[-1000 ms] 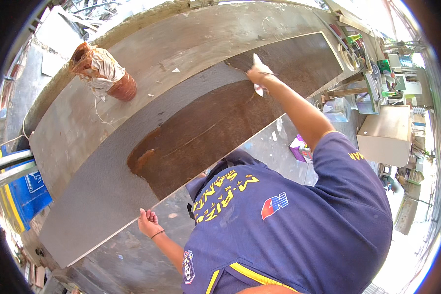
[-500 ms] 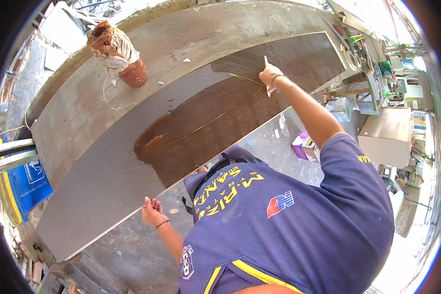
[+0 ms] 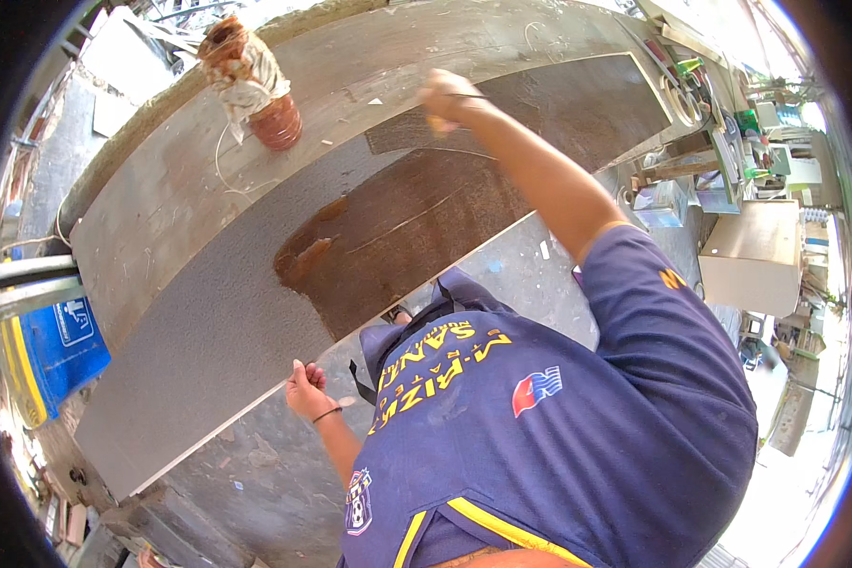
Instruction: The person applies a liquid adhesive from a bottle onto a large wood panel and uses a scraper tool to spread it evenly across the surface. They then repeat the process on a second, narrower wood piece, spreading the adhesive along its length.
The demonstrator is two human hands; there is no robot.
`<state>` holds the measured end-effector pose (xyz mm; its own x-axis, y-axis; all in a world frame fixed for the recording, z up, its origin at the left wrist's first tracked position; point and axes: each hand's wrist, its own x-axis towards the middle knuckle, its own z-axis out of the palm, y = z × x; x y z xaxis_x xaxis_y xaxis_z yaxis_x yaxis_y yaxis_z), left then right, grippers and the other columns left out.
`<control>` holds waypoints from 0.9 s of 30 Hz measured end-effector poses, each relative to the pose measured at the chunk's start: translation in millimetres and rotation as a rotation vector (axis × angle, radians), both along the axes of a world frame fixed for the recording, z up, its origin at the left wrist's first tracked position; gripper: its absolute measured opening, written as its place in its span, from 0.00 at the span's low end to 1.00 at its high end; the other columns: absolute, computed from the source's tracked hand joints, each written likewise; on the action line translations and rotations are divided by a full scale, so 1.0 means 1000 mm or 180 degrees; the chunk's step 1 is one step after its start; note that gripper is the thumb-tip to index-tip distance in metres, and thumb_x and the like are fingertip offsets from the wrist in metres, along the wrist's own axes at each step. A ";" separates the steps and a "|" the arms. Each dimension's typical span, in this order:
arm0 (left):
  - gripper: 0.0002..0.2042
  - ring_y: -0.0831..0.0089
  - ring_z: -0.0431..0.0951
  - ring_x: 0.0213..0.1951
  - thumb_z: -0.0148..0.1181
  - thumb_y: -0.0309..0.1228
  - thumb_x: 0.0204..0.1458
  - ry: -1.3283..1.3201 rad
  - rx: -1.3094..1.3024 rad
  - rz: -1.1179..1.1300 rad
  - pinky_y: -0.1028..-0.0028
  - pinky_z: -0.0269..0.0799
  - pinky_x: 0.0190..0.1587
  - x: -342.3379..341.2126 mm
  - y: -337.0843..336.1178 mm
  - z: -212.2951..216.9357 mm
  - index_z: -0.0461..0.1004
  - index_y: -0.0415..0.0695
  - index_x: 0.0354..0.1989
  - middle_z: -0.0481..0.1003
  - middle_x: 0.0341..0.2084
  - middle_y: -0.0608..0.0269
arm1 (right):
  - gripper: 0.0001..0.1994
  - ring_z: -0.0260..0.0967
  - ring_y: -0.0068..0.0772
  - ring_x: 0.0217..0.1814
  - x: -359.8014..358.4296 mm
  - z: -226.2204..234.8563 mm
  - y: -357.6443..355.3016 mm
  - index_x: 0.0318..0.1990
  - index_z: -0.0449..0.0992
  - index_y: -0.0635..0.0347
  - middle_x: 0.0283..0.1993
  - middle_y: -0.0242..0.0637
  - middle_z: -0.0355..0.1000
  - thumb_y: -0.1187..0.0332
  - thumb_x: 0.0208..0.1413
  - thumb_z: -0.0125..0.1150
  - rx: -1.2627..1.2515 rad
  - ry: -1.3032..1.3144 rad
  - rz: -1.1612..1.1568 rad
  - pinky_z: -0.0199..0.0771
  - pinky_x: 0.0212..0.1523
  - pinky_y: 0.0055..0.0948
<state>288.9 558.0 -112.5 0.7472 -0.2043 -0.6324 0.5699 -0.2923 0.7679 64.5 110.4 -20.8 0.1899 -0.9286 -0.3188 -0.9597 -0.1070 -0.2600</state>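
Right hand [image 3: 448, 97]: closed on a thin tool, spreading dark coating along the board [image 3: 208, 331].
Left hand [image 3: 305, 386]: fist at the board's near edge, steadying it.

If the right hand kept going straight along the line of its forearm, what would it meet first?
Probably the bare grey top of the workbench just beyond the dark wet board. The right hand points up and left; the rag-wrapped can sits well left of that line. Depth is uncertain.
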 end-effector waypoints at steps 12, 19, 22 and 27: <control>0.12 0.79 0.69 0.16 0.59 0.36 0.49 -0.0146 -0.0277 0.0055 0.83 0.65 0.19 -0.006 -0.004 -0.008 0.67 0.41 0.23 0.72 0.17 0.63 | 0.11 0.71 0.44 0.43 0.127 -0.032 0.072 0.33 0.75 0.57 0.39 0.46 0.73 0.69 0.45 0.46 -0.0084 0.0363 0.0950 0.71 0.44 0.37; 0.12 0.79 0.70 0.17 0.59 0.35 0.49 -0.0103 -0.0311 0.0061 0.83 0.67 0.19 0.000 0.006 -0.012 0.68 0.41 0.23 0.73 0.18 0.62 | 0.14 0.74 0.46 0.31 0.135 -0.004 0.092 0.40 0.69 0.67 0.31 0.49 0.73 0.68 0.47 0.47 0.0315 -0.0525 0.1065 0.74 0.31 0.37; 0.12 0.79 0.70 0.17 0.59 0.35 0.49 -0.0099 -0.0352 0.0072 0.83 0.67 0.19 0.000 0.005 -0.016 0.68 0.40 0.23 0.73 0.18 0.62 | 0.15 0.72 0.50 0.35 0.074 -0.020 0.111 0.44 0.66 0.65 0.34 0.52 0.72 0.69 0.49 0.46 -0.0284 0.0030 0.0959 0.72 0.37 0.41; 0.12 0.79 0.70 0.18 0.58 0.35 0.50 -0.0069 -0.0316 -0.0063 0.83 0.67 0.20 -0.003 -0.002 -0.010 0.67 0.40 0.22 0.72 0.18 0.62 | 0.23 0.72 0.47 0.35 0.083 -0.039 0.227 0.53 0.61 0.71 0.33 0.53 0.72 0.68 0.49 0.46 -0.0716 0.0750 0.2335 0.71 0.31 0.41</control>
<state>285.7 556.5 -122.9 0.7557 -0.2800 -0.5920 0.5478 -0.2251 0.8058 147.4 336.9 -59.6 0.7277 -0.6400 -0.2466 -0.6514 -0.7575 0.0435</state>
